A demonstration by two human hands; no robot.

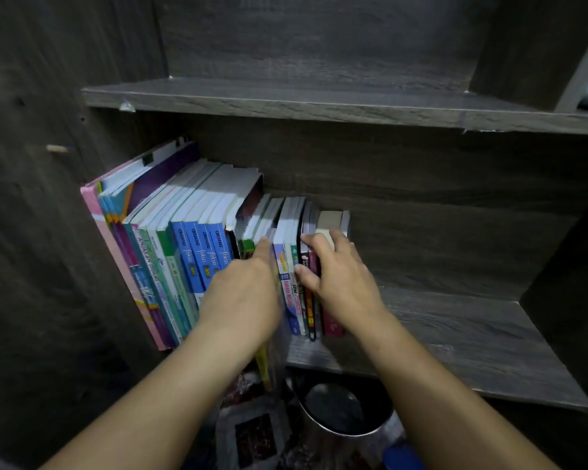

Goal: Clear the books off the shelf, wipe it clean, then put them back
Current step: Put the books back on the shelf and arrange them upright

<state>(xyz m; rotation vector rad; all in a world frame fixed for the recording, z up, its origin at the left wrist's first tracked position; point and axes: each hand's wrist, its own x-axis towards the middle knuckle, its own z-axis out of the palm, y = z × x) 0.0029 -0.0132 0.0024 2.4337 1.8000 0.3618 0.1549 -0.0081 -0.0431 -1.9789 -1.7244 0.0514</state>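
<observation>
1. A row of upright paperback books with coloured spines [190,252] stands on the left part of the grey wood-grain shelf board [455,334].
2. The left hand [245,293] is reached into a gap between spines, fingers extended. The thumb is hidden, so it cannot be told whether the thin, blurred, yellow-edged book [263,364] beneath it is pinched.
3. The right hand [343,279] is curled over the tops of the small end books [330,222], with the thumb pressed against their spines in a pinching grip.
4. Judged step: the end cluster is being handled as one block; whether outward or inward cannot be told. The block is best squeezed between both hands, kept upright and slid level, so that no thin volume slips free.
5. The taller leaning books should be steadied, since a round dark metal bin [340,412] lies below the shelf edge.
</observation>
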